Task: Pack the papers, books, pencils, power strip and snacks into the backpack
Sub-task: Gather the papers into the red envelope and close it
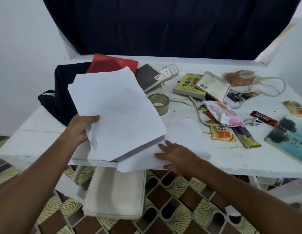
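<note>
Here the papers are being gathered. The left hand grips a stack of papers by its near corner, lifted above the bench; the right hand lies flat, fingers straight, on loose sheets at the front edge. Next, probably, those sheets join the stack, which then goes into the black backpack just behind. Barcodes show on two books; the orange snack bears characters too small to read.

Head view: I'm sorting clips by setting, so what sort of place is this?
Probably a room at home, used as a study corner: a white table strewn with books and snacks, over patterned floor tiles.
</note>
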